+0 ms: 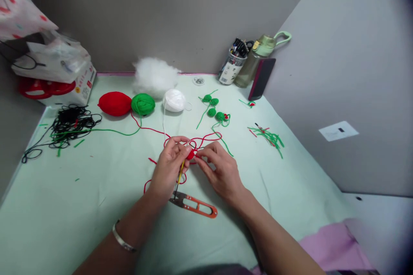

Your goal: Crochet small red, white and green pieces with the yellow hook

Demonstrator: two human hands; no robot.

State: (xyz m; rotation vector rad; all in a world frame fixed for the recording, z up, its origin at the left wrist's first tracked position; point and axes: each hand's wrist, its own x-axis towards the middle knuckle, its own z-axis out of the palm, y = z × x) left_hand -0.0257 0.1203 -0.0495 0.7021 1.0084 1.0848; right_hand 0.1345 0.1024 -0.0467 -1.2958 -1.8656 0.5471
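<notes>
A small red crocheted piece is pinched between the thumb and fingers of my left hand. A thin crochet hook with a yellow section sticks down from under the same hand. My right hand has its thumb and forefinger closed at the right edge of the red piece; whether they grip its edge or a strand is too small to tell. Loops of red yarn lie around and behind both hands. Orange-handled thread snips rest on the table just below the hands.
Red, green and white yarn balls stand at the back, before white stuffing. Small green crocheted balls and yarn scraps lie right. Black cord is tangled left. A phone leans against a bottle.
</notes>
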